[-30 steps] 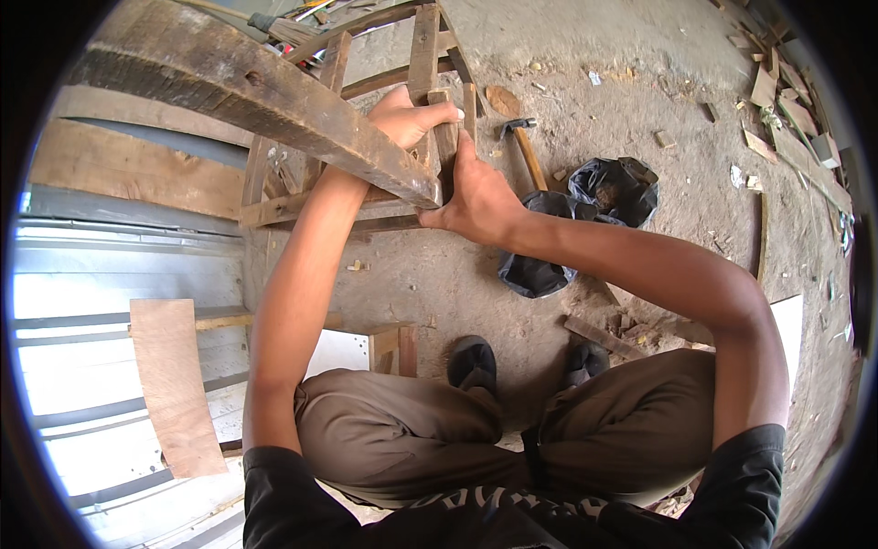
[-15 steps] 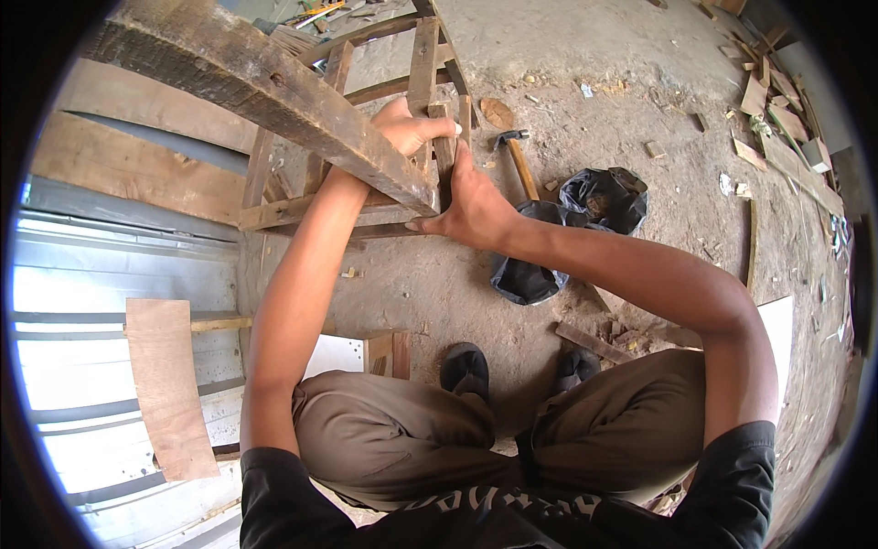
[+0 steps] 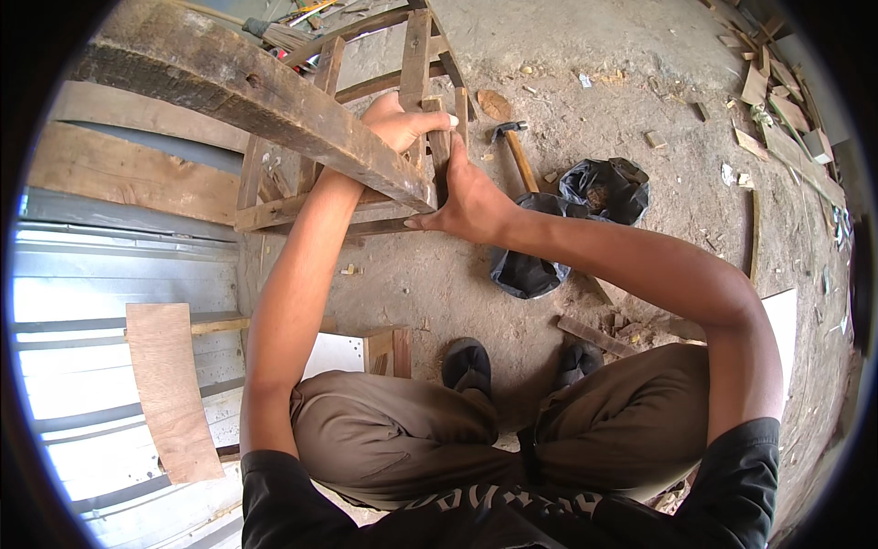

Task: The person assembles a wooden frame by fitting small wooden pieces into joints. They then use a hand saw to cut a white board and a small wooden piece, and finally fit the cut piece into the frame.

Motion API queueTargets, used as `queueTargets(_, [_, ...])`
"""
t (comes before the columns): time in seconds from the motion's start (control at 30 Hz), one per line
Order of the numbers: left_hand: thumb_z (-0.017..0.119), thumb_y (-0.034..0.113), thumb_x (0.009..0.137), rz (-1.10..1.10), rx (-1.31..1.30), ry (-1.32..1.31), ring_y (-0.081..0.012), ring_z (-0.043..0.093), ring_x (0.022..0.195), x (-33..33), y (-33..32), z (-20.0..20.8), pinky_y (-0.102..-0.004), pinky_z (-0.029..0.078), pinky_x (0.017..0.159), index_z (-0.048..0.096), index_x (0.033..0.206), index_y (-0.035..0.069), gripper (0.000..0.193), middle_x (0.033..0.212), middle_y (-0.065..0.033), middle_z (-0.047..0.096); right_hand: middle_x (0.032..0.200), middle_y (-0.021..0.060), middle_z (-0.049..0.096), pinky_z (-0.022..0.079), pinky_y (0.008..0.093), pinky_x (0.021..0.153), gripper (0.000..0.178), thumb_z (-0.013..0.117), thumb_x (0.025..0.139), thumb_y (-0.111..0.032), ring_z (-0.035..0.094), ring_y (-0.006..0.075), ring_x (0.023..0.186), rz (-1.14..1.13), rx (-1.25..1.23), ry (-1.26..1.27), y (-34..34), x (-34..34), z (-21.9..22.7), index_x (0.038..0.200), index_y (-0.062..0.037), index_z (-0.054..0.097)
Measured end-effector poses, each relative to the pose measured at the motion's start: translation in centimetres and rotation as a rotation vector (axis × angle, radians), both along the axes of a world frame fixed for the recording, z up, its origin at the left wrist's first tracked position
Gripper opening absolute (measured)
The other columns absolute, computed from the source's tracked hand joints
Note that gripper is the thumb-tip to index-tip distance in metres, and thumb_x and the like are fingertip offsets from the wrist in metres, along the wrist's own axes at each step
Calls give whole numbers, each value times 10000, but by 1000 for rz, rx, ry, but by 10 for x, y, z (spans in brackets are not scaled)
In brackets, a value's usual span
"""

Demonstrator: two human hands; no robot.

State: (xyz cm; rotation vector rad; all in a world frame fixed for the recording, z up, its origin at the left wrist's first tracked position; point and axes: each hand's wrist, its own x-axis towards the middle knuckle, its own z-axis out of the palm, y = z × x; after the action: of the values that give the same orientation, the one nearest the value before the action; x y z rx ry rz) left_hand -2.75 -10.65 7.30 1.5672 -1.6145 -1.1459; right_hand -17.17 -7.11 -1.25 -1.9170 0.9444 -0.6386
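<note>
A rough wooden frame (image 3: pixel 261 96), built of thick worn battens and thinner slats, fills the upper left. My left hand (image 3: pixel 395 126) reaches behind its thick near batten, fingers closed around a short upright wood piece (image 3: pixel 439 146) with the thumb lying across its top. On the other side of that piece, my right hand (image 3: pixel 468 197) grips the same corner, thumb low by the batten's end and fingers pointing up along the wood. Both hands are close together; some of their fingers are hidden behind the wood.
A claw hammer (image 3: pixel 519 157) lies beyond my right hand. Two black plastic bags (image 3: pixel 529 274) stand right of the frame. Scrap wood (image 3: pixel 786 119) is piled at the far right. At left, a thin plywood piece (image 3: pixel 169 389) leans by corrugated metal sheeting (image 3: pixel 82 366).
The frame's thick batten has shifted slightly left and tilted a little. Both hands keep the same hold on the corner.
</note>
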Motion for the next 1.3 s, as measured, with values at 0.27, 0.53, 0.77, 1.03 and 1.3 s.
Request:
queueTargets(0.27, [797,259,771,62,-13,24,-108,565,649,22,-21,-34,-280,460,621,681,903,20,297,708,-3,600,1106,303,586,494,407,929,1306,876,714,-318,597,402,1079,10,40,64,-2,1,1,1408,225,-88])
queueTargets(0.53, [772,243,779,8,63,-27,-120,594,691,9,-7,-7,-293,476,635,688,959,14,304,776,-37,648,1065,306,595,495,397,913,1297,865,734,-311,602,404,1053,12,-43,58,-2,-1,-9,1410,217,-107])
queueTargets(0.77, [775,242,789,-6,95,-57,-117,628,733,10,-5,-2,-272,496,627,681,1013,16,332,863,-36,675,1238,342,524,441,425,1019,1309,858,747,-259,560,402,1166,171,31,-26,-9,-13,-4,1456,132,-171])
queueTargets(1.03, [769,220,775,14,92,-19,-149,662,750,12,-8,-10,-296,514,698,704,1010,18,317,856,-63,707,1322,199,554,440,386,1044,699,551,953,-170,562,257,1188,307,415,-312,-38,-38,-20,1517,29,191])
queueTargets(1.3, [751,222,821,-66,36,-6,-101,629,738,9,-7,-8,-254,503,611,681,1006,22,282,851,-35,678,1111,109,635,499,330,931,415,578,1013,-267,589,164,1020,369,240,-321,-46,-33,-33,1242,74,522])
